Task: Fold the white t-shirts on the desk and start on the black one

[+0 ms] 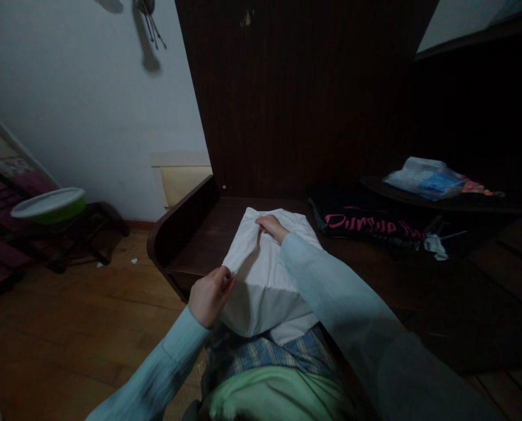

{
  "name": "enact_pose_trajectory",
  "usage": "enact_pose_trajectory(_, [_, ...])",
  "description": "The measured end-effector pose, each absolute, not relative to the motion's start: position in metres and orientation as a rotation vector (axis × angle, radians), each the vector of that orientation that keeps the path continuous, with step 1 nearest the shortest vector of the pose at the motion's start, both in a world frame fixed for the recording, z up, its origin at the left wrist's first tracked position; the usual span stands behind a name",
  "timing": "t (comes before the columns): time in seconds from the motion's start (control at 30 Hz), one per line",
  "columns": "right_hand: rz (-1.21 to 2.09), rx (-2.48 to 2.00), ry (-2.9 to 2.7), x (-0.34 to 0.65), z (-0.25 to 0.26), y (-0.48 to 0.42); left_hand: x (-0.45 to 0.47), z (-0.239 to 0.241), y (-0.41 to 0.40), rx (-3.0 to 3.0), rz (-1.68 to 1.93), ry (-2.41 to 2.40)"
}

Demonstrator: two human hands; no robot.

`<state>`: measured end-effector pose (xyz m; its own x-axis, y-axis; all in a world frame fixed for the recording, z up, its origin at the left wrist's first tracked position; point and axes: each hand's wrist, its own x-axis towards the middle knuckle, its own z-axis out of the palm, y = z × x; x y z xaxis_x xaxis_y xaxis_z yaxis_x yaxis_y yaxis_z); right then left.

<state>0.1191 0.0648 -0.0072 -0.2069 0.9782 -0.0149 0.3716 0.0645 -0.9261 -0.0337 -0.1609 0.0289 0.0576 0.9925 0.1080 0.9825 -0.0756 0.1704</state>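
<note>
A white garment (263,275) lies partly folded on a dark wooden bench (190,245) in front of me. My left hand (208,295) pinches its near left edge between thumb and fingers. My right hand (273,227) reaches across and grips a fold at the far end of the cloth. Both arms wear pale blue sleeves. The stretch of cloth between the two hands is pulled into a raised crease. Below the white garment, a blue plaid cloth (269,354) and a light green cloth (269,397) lie close to me.
A black garment with pink lettering (366,225) lies to the right on the bench. Behind it a plastic-wrapped packet (427,178) rests on a dark shelf. At left, a green basin (50,204) sits on a low stand over a wooden floor (80,327).
</note>
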Motion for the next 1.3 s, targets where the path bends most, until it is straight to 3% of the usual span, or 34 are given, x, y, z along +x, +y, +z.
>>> enact_pose_trajectory(0.2, [1.095, -1.329, -1.695, 0.133, -0.012, 0.066, 0.003, 0.018, -0.152, 2.269, -0.087, 1.945])
enact_pose_trajectory(0.37, [0.969, -1.289, -1.710, 0.132, -0.018, 0.071, 0.013, 0.017, -0.152, 2.283, 0.087, 1.865])
enact_pose_trajectory(0.57, [0.903, -1.245, -1.834, 0.139, -0.030, 0.071, 0.014, 0.015, -0.151, 2.392, 0.055, 1.281])
enact_pose_trajectory(0.77, [0.724, -1.120, -2.019, 0.143, -0.042, 0.075, -0.026, -0.001, -0.115, 2.446, 0.652, 1.535])
enact_pose_trajectory(1.07, [0.640, -1.217, -2.018, 0.147, -0.023, 0.082, -0.055, -0.020, -0.065, 2.467, 0.215, 1.712])
enact_pose_trajectory(1.3, [0.606, -0.928, -2.114, 0.146, 0.001, -0.010, -0.065, -0.028, -0.054, 2.505, 0.473, 1.550])
